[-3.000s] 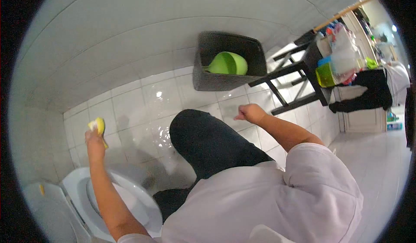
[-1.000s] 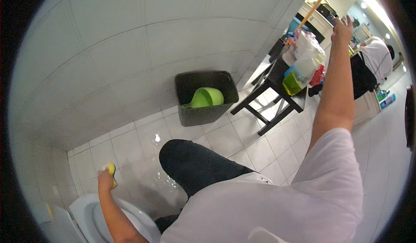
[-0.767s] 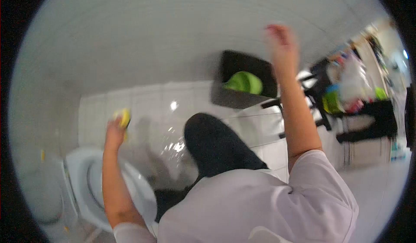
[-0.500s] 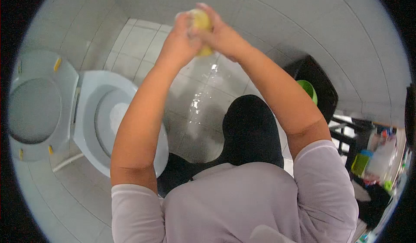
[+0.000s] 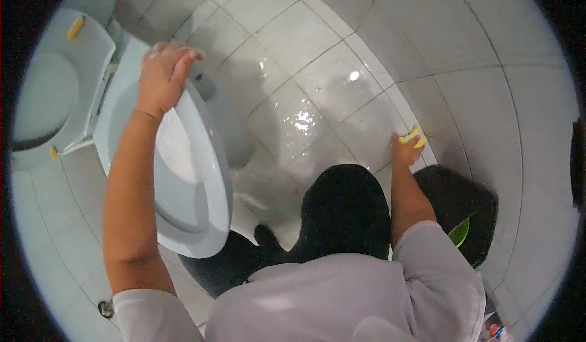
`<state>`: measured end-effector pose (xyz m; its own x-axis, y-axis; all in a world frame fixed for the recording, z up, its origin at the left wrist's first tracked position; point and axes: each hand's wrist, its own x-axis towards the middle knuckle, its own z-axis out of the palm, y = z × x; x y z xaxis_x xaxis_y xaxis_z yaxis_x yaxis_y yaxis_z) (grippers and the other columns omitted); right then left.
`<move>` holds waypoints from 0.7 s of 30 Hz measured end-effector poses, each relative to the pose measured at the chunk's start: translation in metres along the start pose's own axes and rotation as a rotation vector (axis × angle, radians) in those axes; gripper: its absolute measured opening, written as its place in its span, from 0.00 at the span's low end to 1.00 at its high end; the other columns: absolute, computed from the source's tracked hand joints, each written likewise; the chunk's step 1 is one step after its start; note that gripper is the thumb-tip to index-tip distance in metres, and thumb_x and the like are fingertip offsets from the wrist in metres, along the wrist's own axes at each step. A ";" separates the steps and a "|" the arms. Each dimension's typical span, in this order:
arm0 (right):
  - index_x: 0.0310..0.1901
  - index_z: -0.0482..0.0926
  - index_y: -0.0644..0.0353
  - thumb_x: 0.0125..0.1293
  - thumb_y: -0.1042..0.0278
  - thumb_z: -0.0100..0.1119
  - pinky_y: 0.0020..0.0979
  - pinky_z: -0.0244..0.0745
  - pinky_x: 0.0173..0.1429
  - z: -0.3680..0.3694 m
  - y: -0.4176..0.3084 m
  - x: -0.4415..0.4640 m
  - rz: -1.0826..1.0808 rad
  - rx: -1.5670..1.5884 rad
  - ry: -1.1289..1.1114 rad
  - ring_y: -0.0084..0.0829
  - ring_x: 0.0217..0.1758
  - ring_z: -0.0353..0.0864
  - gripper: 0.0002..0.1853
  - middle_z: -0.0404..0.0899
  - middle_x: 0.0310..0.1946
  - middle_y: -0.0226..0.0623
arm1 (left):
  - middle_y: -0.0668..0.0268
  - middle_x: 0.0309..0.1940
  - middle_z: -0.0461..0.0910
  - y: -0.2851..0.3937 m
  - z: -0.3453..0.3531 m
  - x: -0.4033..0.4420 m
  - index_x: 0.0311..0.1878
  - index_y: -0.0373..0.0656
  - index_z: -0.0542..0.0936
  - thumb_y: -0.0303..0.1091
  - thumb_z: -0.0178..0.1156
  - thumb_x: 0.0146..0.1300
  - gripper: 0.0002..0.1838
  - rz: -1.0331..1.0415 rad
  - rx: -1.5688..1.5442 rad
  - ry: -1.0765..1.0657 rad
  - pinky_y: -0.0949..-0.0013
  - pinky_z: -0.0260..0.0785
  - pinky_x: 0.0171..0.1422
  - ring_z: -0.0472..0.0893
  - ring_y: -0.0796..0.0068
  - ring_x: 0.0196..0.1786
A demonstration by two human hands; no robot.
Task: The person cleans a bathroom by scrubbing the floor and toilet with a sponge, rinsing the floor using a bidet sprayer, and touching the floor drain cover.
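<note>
My left hand [image 5: 162, 76] leans on the rim of the toilet bowl [image 5: 210, 159], its fingers bent over the edge with a little foam on them. Low at the right, my right hand [image 5: 408, 150] grips a yellow sponge [image 5: 413, 136] where the tiled floor meets the wall. Part of the sponge is hidden by the fingers. Beneath and between my arms, the floor tiles [image 5: 302, 119] look wet and shiny.
A black bin [image 5: 455, 192] with a green container [image 5: 459, 232] inside stands beside my right arm, against the tiled wall [image 5: 488, 110]. The raised toilet seat [image 5: 97, 55] is at the left. My bent knee [image 5: 347, 208] is in front of me.
My hands were together around the sponge and have parted. The left has come down to the toilet rim; the right has carried the sponge right and down to the floor's edge. The view has shifted.
</note>
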<state>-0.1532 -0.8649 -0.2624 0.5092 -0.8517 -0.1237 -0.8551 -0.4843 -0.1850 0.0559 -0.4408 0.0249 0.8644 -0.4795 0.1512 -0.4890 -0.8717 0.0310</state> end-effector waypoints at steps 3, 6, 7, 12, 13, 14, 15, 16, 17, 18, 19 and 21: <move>0.57 0.61 0.62 0.54 0.58 0.57 0.44 0.57 0.59 0.015 -0.009 0.012 -0.226 -0.011 -0.059 0.47 0.60 0.57 0.31 0.55 0.60 0.46 | 0.66 0.34 0.78 0.000 -0.004 0.003 0.30 0.45 0.80 0.47 0.44 0.61 0.19 -0.022 -0.064 -0.090 0.61 0.52 0.58 0.71 0.62 0.45; 0.56 0.61 0.63 0.57 0.58 0.53 0.49 0.57 0.56 0.011 -0.074 0.028 -0.790 -0.040 -0.071 0.46 0.60 0.57 0.28 0.54 0.60 0.47 | 0.66 0.31 0.78 -0.017 -0.012 0.005 0.28 0.45 0.79 0.50 0.43 0.61 0.22 -0.062 -0.144 -0.088 0.61 0.51 0.58 0.71 0.63 0.43; 0.55 0.62 0.63 0.58 0.59 0.50 0.50 0.57 0.55 0.007 -0.102 0.032 -1.075 -0.130 -0.029 0.45 0.59 0.58 0.25 0.55 0.60 0.47 | 0.67 0.30 0.78 -0.017 -0.012 0.007 0.26 0.45 0.79 0.52 0.43 0.60 0.23 -0.120 -0.186 -0.100 0.61 0.50 0.58 0.72 0.63 0.42; 0.55 0.64 0.59 0.61 0.66 0.45 0.45 0.57 0.58 0.051 -0.209 0.022 -0.938 0.213 -0.046 0.45 0.59 0.59 0.20 0.59 0.58 0.42 | 0.66 0.28 0.78 -0.014 -0.018 0.003 0.26 0.45 0.79 0.51 0.42 0.60 0.23 -0.197 -0.239 -0.055 0.61 0.50 0.58 0.72 0.64 0.40; 0.54 0.65 0.58 0.60 0.66 0.46 0.44 0.58 0.58 0.060 -0.218 0.001 -1.126 0.034 0.081 0.45 0.58 0.61 0.20 0.62 0.57 0.43 | 0.67 0.28 0.78 -0.016 -0.017 0.004 0.26 0.45 0.79 0.51 0.42 0.60 0.23 -0.174 -0.253 -0.010 0.61 0.51 0.57 0.73 0.63 0.40; 0.54 0.65 0.58 0.60 0.66 0.46 0.44 0.58 0.58 0.061 -0.222 -0.013 -1.134 0.032 0.073 0.45 0.58 0.61 0.20 0.62 0.57 0.43 | 0.67 0.28 0.78 -0.016 -0.017 0.003 0.26 0.45 0.79 0.51 0.42 0.60 0.23 -0.183 -0.254 -0.014 0.61 0.51 0.57 0.73 0.63 0.40; 0.53 0.67 0.58 0.57 0.67 0.49 0.43 0.59 0.58 0.061 -0.224 -0.026 -1.151 0.182 -0.221 0.45 0.58 0.61 0.20 0.63 0.56 0.43 | 0.66 0.28 0.78 -0.017 -0.019 0.003 0.26 0.45 0.79 0.50 0.42 0.60 0.22 -0.191 -0.232 -0.008 0.61 0.52 0.57 0.73 0.64 0.39; 0.52 0.68 0.58 0.54 0.67 0.51 0.41 0.60 0.58 0.059 -0.222 -0.036 -1.140 0.330 -0.521 0.45 0.58 0.62 0.21 0.64 0.55 0.43 | 0.66 0.28 0.78 -0.017 -0.020 0.002 0.26 0.45 0.79 0.50 0.43 0.60 0.22 -0.195 -0.212 -0.009 0.61 0.53 0.56 0.73 0.64 0.39; 0.50 0.69 0.59 0.51 0.70 0.53 0.42 0.60 0.58 0.051 -0.218 -0.026 -1.421 0.016 -0.293 0.45 0.57 0.63 0.21 0.64 0.55 0.44 | 0.66 0.28 0.78 -0.019 -0.020 0.002 0.26 0.45 0.79 0.50 0.43 0.60 0.22 -0.198 -0.212 -0.015 0.61 0.53 0.56 0.73 0.64 0.39; 0.49 0.69 0.60 0.53 0.71 0.52 0.43 0.61 0.57 0.054 -0.219 -0.007 -1.312 0.149 -0.255 0.45 0.57 0.63 0.19 0.64 0.55 0.44 | 0.66 0.27 0.78 -0.020 -0.019 0.002 0.26 0.45 0.79 0.49 0.44 0.60 0.21 -0.193 -0.220 -0.010 0.61 0.53 0.56 0.73 0.64 0.39; 0.49 0.69 0.61 0.55 0.73 0.50 0.43 0.62 0.55 0.059 -0.225 0.010 -1.203 0.273 -0.227 0.45 0.56 0.63 0.17 0.64 0.54 0.44 | 0.66 0.27 0.78 -0.022 -0.019 0.001 0.25 0.44 0.79 0.48 0.44 0.60 0.20 -0.197 -0.231 -0.012 0.61 0.53 0.56 0.73 0.64 0.38; 0.45 0.70 0.63 0.58 0.74 0.45 0.41 0.63 0.54 0.051 -0.260 0.030 -1.066 0.352 -0.109 0.45 0.53 0.66 0.13 0.68 0.48 0.49 | 0.67 0.27 0.77 -0.023 -0.022 0.003 0.25 0.44 0.79 0.48 0.45 0.60 0.20 -0.204 -0.237 -0.022 0.61 0.54 0.56 0.73 0.64 0.38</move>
<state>0.0897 -0.7542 -0.2674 0.9835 -0.0073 0.1806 0.0873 -0.8559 -0.5097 0.0670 -0.4199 0.0459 0.9487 -0.3010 0.0965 -0.3161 -0.9038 0.2884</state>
